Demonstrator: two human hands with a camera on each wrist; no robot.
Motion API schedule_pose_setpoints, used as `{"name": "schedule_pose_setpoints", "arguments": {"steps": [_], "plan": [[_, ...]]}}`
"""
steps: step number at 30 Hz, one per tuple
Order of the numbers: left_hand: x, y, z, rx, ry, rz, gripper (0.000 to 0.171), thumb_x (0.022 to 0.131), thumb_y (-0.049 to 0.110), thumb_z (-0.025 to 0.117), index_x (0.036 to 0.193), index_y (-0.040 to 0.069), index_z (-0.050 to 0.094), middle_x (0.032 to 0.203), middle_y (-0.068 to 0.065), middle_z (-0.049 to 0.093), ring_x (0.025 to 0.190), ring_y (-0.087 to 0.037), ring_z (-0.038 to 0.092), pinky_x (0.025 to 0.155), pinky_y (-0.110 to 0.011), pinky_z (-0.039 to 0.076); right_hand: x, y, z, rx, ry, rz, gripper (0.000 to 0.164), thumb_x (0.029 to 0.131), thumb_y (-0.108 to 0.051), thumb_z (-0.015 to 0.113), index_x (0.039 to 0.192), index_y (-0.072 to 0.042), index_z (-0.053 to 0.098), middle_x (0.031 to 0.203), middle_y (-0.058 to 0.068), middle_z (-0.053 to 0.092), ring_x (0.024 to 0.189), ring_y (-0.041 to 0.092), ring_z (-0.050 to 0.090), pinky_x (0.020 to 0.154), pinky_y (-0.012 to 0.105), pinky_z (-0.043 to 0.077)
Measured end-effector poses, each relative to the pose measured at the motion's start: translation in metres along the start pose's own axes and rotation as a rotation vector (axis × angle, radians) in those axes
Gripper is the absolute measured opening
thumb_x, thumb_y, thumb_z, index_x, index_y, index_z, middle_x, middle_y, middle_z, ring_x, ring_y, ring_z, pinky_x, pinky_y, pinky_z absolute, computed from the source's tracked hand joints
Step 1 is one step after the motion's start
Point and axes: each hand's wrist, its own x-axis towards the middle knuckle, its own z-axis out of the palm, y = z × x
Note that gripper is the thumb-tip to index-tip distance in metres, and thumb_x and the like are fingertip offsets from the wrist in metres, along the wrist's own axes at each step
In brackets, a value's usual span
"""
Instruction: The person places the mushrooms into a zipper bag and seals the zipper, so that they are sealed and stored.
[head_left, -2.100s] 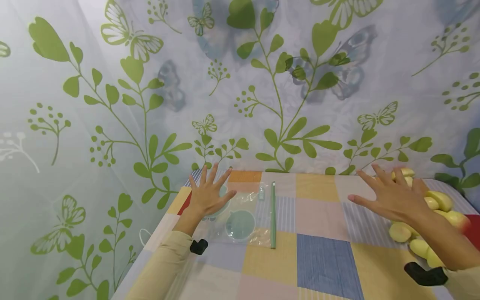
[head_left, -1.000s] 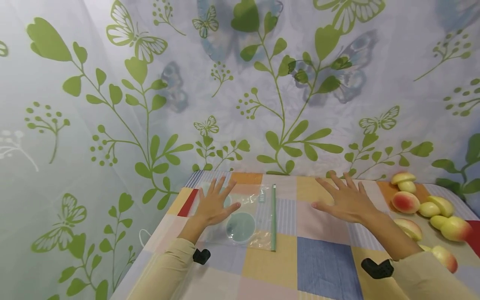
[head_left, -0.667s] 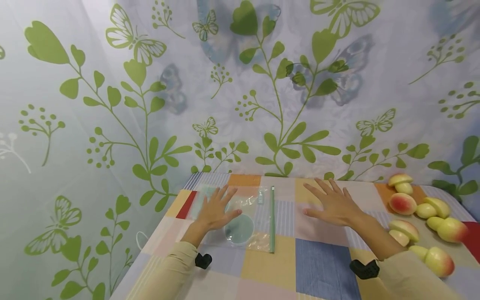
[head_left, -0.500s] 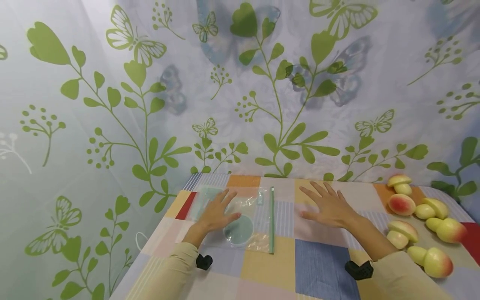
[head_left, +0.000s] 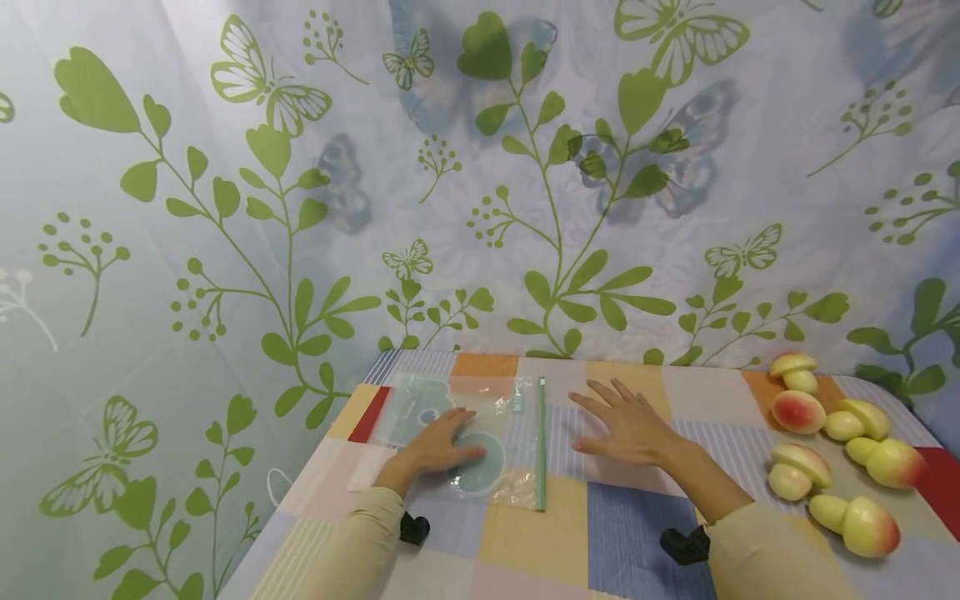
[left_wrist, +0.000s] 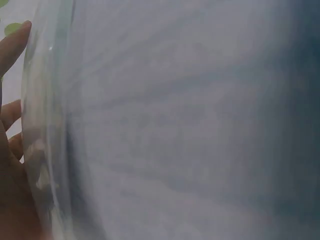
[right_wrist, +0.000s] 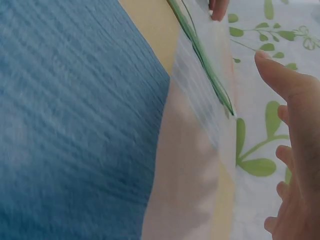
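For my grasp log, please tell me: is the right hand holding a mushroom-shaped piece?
No, the right hand is spread and holds nothing; the mushroom-shaped pieces lie apart, farther right.

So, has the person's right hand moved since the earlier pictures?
Yes: in the head view the right hand has moved left, from the mushroom-shaped pieces toward the green-edged bag.

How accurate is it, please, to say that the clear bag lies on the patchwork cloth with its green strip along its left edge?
Not quite: the head view shows the green strip along the right edge of the clear bag, facing the right hand. The bag does lie on the patchwork cloth.
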Motion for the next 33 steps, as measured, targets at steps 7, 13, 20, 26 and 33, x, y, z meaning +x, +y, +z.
{"name": "schedule_pose_setpoints", "arguments": {"steps": [7,13,20,26,33], "plan": [[-0.003,0.005,0.000,0.002,0.006,0.000,0.081,0.089,0.047,0.079,0.147,-0.003,0.053,0.155,-0.027,0.041,0.142,-0.047,0.037,0.111,-0.062,0.034,0.008,-0.006,0.017,0.032,0.008,-0.055,0.082,0.091,-0.066,0.065,0.154,-0.016,0.051,0.158,0.024,0.039,0.142,0.060,0.026,0.099,0.084,0.023],[-0.004,0.003,0.002,-0.058,0.036,-0.011,0.076,0.089,0.042,0.081,0.145,-0.003,0.056,0.155,-0.026,0.040,0.142,-0.047,0.037,0.111,-0.062,0.033,0.012,-0.009,0.027,0.070,-0.046,-0.033,0.082,0.092,-0.066,0.065,0.154,-0.013,0.051,0.157,0.026,0.039,0.142,0.060,0.027,0.102,0.081,0.023],[-0.003,-0.001,0.004,-0.111,0.057,-0.014,0.072,0.089,0.038,0.082,0.144,-0.001,0.057,0.156,-0.024,0.039,0.142,-0.049,0.036,0.111,-0.065,0.031,0.011,-0.013,0.041,0.118,-0.105,-0.016,0.080,0.095,-0.063,0.063,0.153,-0.009,0.051,0.155,0.028,0.040,0.142,0.059,0.028,0.109,0.072,0.025],[-0.004,-0.002,0.005,-0.117,0.054,-0.030,0.071,0.090,0.038,0.081,0.145,0.000,0.057,0.158,-0.023,0.038,0.143,-0.048,0.034,0.112,-0.065,0.029,0.018,-0.011,0.066,0.121,-0.062,-0.064,0.082,0.093,-0.064,0.063,0.148,-0.005,0.055,0.151,0.030,0.044,0.139,0.059,0.034,0.106,0.074,0.028],[-0.005,0.000,0.004,-0.122,0.054,-0.025,0.068,0.091,0.035,0.080,0.144,0.000,0.058,0.158,-0.024,0.037,0.144,-0.050,0.032,0.112,-0.066,0.028,0.018,-0.026,0.062,0.066,-0.157,0.013,0.085,0.093,-0.066,0.061,0.151,-0.005,0.052,0.156,0.028,0.039,0.143,0.056,0.030,0.108,0.076,0.022]]}}
